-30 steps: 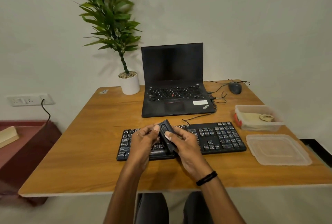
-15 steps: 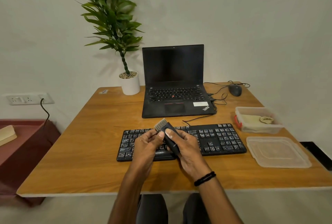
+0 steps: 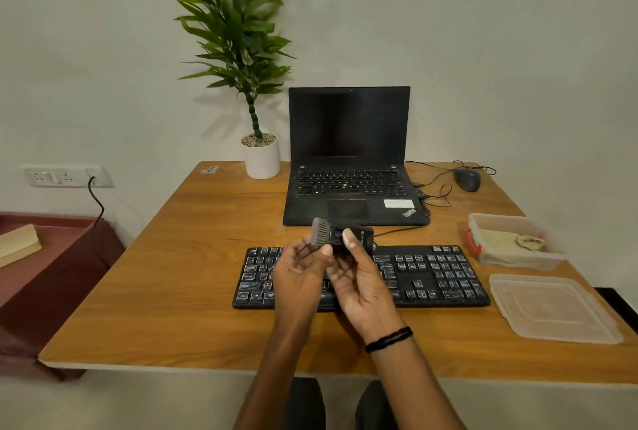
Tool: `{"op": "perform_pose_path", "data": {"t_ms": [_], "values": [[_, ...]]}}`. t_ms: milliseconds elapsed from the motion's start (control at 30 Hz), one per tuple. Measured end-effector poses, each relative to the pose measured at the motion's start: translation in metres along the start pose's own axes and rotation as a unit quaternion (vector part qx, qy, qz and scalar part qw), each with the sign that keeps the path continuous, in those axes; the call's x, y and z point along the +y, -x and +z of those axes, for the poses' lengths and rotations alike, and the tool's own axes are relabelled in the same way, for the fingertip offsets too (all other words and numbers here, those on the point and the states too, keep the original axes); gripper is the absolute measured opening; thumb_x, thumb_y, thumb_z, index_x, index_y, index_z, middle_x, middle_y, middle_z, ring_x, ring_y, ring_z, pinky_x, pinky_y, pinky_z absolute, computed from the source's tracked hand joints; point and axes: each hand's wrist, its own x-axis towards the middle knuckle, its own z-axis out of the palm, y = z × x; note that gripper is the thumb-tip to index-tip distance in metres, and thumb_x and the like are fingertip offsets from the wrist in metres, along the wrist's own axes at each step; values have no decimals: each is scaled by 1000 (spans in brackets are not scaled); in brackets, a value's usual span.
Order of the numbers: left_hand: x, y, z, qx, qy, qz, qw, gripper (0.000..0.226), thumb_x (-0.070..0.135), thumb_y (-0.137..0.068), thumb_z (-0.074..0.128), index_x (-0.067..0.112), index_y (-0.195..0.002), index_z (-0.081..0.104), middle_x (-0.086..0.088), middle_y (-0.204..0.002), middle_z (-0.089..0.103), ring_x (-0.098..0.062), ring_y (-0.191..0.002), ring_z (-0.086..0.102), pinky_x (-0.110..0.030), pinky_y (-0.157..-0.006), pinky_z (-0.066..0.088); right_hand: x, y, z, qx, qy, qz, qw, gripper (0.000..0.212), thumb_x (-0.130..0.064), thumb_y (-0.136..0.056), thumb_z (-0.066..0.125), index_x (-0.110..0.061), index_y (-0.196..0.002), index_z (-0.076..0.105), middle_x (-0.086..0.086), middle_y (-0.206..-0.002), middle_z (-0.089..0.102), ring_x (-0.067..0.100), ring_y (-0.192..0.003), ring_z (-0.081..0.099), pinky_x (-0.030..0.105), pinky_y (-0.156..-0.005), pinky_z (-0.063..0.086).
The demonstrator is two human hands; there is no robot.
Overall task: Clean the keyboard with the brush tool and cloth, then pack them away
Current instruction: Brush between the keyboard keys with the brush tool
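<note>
1. The right grip (image 3: 362, 286) is clenched round the black brush tool (image 3: 352, 236), thumb on top and fingers underneath. It holds the tool in the air above the far edge of the black wired keyboard (image 3: 431, 274), with the grey bristle head pointing left.
2. The left grip (image 3: 300, 274) has its thumb tip against the tool just under the bristles, fingers loosely curled behind. I cannot tell whether it pinches or merely steadies.
3. The pale crumpled cloth (image 3: 511, 243) lies in a clear plastic box (image 3: 518, 261) at the right. The box's flat clear lid (image 3: 552, 308) sits nearer the person, just beside the keyboard's right end.
4. Brushing looks not yet begun. Likely troubles:
   - The smooth tool could slip if the left grip lets go abruptly.
   - Hard strokes might shove the keyboard back toward the open black laptop (image 3: 348, 188).
   - Bristles or fingers could snag the thin black cable (image 3: 397, 231) running between the two.
   - A wide sweep rightward could knock the lid, which lies near the table's right edge.
5. The wooden table (image 3: 155, 291) offers bare room left of the keyboard and along the near edge. The rear is crowded by the laptop, a white plant pot (image 3: 261, 160) and a dark mouse (image 3: 466, 179) with looped wire.
</note>
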Motion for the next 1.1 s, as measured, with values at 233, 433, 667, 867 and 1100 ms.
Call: {"op": "perform_pose_path", "data": {"t_ms": [233,433,667,867,1100], "values": [[9,-40,-93,-23,-160,33,986,110,64,-62,87,34,-152,31,4,-136,54,-12,-125,56,-35,-106,48,-3,-36,22,-30,92,-54,994,33,-12,-84,74,-6,-112,58,17,-109,72,31,-103,71,39,-82,59],[3,-67,-164,-215,-284,-87,930,159,58,-44,99,54,-154,-16,0,-169,12,-19,-154,17,-34,-117,26,6,-83,42,-114,424,-85,895,43,-14,-80,79,-14,-118,59,6,-116,69,22,-110,67,38,-92,57],[-11,-74,-167,-256,-404,-26,878,164,69,-38,97,60,-150,-22,14,-166,19,-11,-153,21,-52,-123,28,34,-120,48,-166,742,-165,629,57,-36,-79,81,-25,-130,57,-17,-110,64,0,-99,64,14,-81,53],[-15,-75,-165,-263,-432,12,863,167,75,-40,92,51,-151,-30,20,-166,14,-5,-152,14,-40,-123,19,43,-123,45,-181,777,-207,566,55,-43,-82,77,-28,-130,58,-13,-113,69,3,-101,64,19,-85,54],[-12,-75,-162,-260,-430,29,864,165,71,-47,92,44,-152,-32,32,-153,12,5,-144,10,-31,-121,11,46,-122,51,-186,778,-195,568,50,-43,-81,77,-29,-126,59,-14,-106,70,1,-93,66,23,-80,57]]}}
